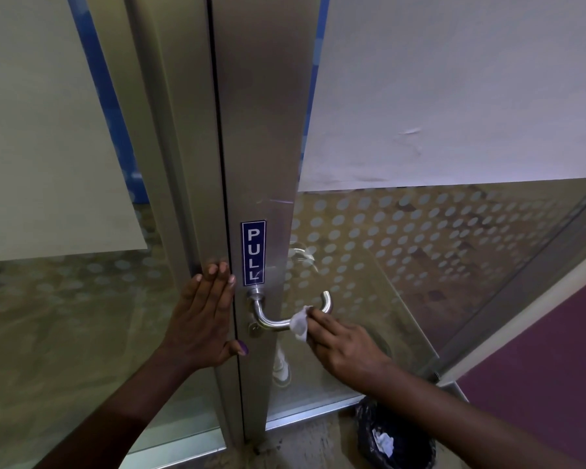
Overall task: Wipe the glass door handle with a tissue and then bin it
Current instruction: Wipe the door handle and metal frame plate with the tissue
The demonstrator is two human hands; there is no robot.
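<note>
Right hand [344, 346] pinching tissue [299, 322] against door handle [271, 318], left hand [202, 319] flat, fingers spread, just left of it.

The speckled floor [305, 445] carries a black-lined bin [394, 438] holding crumpled white paper [383, 441].

White tissue [299, 323], silver handle [268, 318], blue sign [253, 253] (white letters), black bin [394, 438], pale-dotted glass [403, 231].
</note>
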